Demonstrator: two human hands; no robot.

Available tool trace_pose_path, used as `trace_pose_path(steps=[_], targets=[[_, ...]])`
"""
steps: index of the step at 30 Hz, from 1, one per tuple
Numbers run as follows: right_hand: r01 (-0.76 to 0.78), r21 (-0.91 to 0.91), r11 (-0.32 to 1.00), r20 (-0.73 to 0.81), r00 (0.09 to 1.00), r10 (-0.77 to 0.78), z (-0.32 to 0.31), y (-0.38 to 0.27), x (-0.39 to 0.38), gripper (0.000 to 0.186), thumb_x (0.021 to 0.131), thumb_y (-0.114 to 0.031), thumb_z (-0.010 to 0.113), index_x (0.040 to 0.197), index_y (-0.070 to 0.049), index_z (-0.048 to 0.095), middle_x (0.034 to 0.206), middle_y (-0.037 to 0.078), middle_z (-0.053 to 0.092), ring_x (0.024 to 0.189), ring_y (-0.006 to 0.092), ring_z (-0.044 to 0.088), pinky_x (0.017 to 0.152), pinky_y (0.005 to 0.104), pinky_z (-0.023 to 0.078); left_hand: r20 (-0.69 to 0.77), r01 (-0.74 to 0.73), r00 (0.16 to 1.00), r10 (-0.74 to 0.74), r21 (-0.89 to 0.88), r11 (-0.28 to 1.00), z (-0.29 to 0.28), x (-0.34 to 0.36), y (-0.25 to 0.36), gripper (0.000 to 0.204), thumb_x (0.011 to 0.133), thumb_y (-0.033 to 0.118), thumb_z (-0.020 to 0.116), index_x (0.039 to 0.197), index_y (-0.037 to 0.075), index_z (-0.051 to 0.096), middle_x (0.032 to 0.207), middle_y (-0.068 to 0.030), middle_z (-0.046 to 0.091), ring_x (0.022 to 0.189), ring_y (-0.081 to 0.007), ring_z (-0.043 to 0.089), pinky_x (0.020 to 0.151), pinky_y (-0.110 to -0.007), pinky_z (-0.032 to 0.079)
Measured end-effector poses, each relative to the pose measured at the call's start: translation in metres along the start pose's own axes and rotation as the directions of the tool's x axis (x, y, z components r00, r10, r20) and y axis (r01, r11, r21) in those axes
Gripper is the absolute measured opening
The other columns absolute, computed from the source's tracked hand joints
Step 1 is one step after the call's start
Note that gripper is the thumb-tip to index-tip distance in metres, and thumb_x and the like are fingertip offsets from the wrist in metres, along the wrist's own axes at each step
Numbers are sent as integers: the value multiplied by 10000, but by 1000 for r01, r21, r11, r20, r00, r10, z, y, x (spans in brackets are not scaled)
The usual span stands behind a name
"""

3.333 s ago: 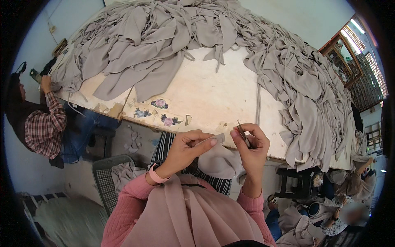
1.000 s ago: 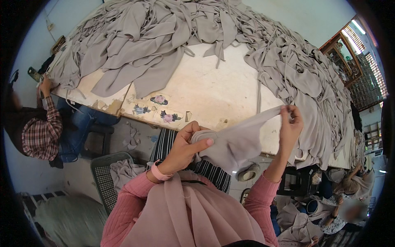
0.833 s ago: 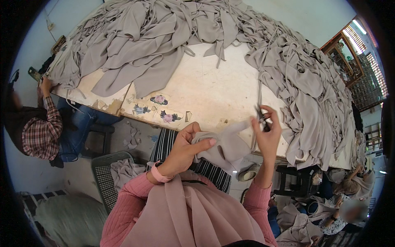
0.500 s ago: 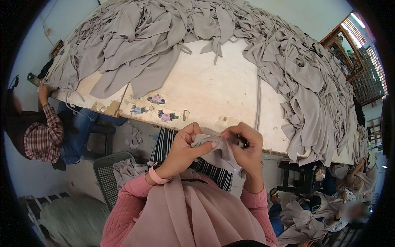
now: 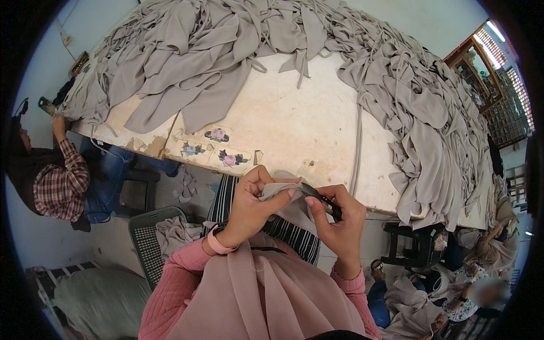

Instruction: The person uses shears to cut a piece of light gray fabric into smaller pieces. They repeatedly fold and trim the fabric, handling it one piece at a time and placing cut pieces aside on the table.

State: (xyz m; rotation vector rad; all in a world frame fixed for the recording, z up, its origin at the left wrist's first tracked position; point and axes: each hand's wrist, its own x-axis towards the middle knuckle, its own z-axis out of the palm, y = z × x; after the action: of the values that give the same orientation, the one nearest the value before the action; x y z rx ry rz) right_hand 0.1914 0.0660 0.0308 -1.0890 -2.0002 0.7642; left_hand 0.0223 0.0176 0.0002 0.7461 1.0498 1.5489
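Note:
Between thumb and fingers, my left hand point(image 5: 253, 203) pinches a folded piece of grey fabric point(image 5: 298, 214) above my lap. My right hand point(image 5: 344, 221) is closed around small dark thread snips point(image 5: 325, 202). Their tip points left and lies at the edge of the fabric, close to my left fingertips. Whether the blades touch a thread is too small to tell. The rest of the cloth hangs down between my two hands, in front of the table's near edge.
A pale table point(image 5: 283, 124) with flower stickers spreads ahead, heaped with grey cloth pieces point(image 5: 192, 62) point(image 5: 419, 107). A green basket point(image 5: 141, 241) holding cloth stands at my left. Someone in a checked shirt point(image 5: 62, 187) sits far left; others handle cloth at right beside a black stool point(image 5: 411, 243).
My right hand has turned, so the snips show more clearly, with their tip now at the fabric by my left fingers. My left hand keeps its pinch, shifted very slightly.

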Motion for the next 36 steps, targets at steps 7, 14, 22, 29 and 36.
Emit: trace_pose_path(steps=[7,14,22,29,36], targets=[[84,-82,993,-1,996,-84,2,-1,-1,179,781,-151,776,844,-32,659,686,110,647,587,244,642,524,312,458,21,54,998,-53,-35,998,-2,-1,0,282,829,7,700,785,102,438,1007,-151,700,901,-90,630,763,-227,488],[-150,351,924,10,988,157,6,-2,1,112,821,-74,736,856,-20,645,726,50,653,646,109,603,580,255,461,77,120,991,-113,-88,989,-6,1,-3,264,858,-2,678,798,81,435,1068,-166,695,907,-94,636,726,-210,514],[-126,456,881,-124,971,203,3,23,31,38,889,-14,636,876,3,605,759,-25,573,716,40,500,649,193,402,124,125,986,-109,-132,983,-5,-4,-10,259,859,0,679,809,89,441,1073,-150,696,863,-66,624,666,-195,490],[-76,285,956,-103,989,109,3,8,11,173,842,-53,702,985,13,631,712,-21,534,659,40,457,590,177,351,42,191,982,-186,-185,964,-11,1,-10,261,861,1,681,794,90,444,1037,-126,700,847,-57,620,675,-193,490],[-207,500,841,119,978,170,20,3,17,205,802,-40,730,981,27,656,823,50,674,785,78,612,713,211,477,85,55,995,-44,-126,991,0,-2,-8,278,866,-3,680,774,93,436,982,-109,706,862,-57,624,696,-198,491]])
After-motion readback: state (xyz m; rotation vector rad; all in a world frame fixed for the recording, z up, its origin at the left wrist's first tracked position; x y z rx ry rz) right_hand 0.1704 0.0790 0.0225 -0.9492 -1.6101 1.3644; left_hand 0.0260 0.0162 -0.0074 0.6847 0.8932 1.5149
